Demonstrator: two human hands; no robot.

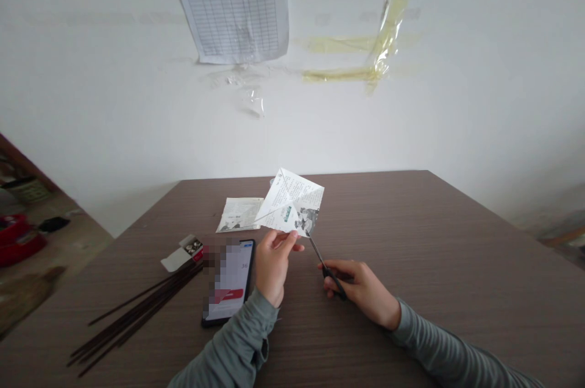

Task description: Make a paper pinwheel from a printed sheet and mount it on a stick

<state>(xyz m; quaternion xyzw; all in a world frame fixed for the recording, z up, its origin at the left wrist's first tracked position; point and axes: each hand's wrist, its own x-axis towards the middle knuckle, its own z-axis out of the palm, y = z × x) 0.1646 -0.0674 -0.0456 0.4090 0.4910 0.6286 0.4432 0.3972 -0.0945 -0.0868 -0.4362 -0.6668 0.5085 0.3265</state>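
My left hand (276, 260) pinches the lower edge of a square of printed paper (292, 200), raised above the table. Diagonal creases cross at the middle of the square. Closed round the black handles of a pair of scissors (316, 249), my right hand (359, 287) is a little to the right. The metal blades point up and left, with their tip at the paper's lower right corner; I cannot tell whether they bite into it. Behind the square, to the left, a second printed sheet (235, 212) lies on the table.
On the brown table (434, 242), a phone (233, 278) with a lit screen lies left of my left hand. Further left are an opened small box (185, 253) and several thin dark sticks (141, 309). A white wall with a taped chart (235, 13) rises behind.
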